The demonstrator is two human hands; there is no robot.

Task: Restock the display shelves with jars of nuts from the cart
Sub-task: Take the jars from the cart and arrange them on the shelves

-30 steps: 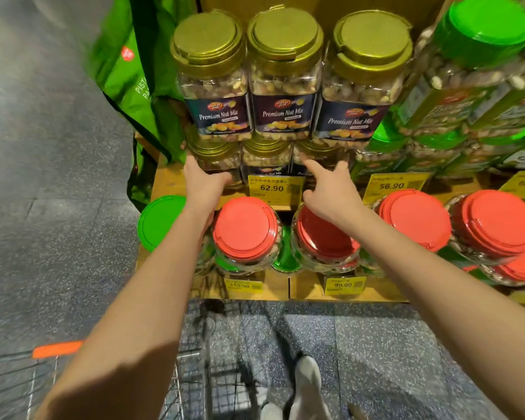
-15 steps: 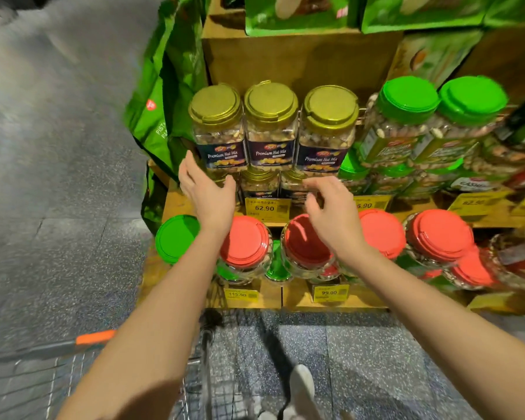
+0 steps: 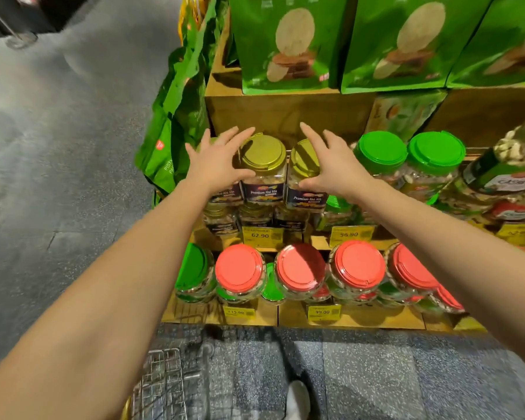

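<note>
Both arms reach forward from the lower corners of the view and converge on the top row of gold-lid jars. The left hand (image 3: pixel 217 163) is spread wide, fingers straight and fanned, over the left jar (image 3: pixel 225 194), whose lid it hides, with the thumb lying against the side of the middle jar (image 3: pixel 263 168). The right hand (image 3: pixel 334 169) mirrors it, fingers straight and splayed above the right jar (image 3: pixel 303 160), thumb low at that jar's front. Neither hand curls round anything, and whether the palms press on the lids cannot be told. The three jars stand upright side by side, labelled "Premium Nut Mix", stacked on a second row of the same jars on the wooden shelf (image 3: pixel 285 113). A yellow price tag (image 3: pixel 262 235) reading 62.90 hangs below them. Green-lid jars (image 3: pixel 381 150) stand just to the right, and red-lid jars (image 3: pixel 239 269) line the tier beneath. Green bags (image 3: pixel 285 40) fill the level above. The wire cart (image 3: pixel 161 383) sits at the bottom edge, near a white shoe (image 3: pixel 297 401) on the speckled floor (image 3: pixel 43 147).
</note>
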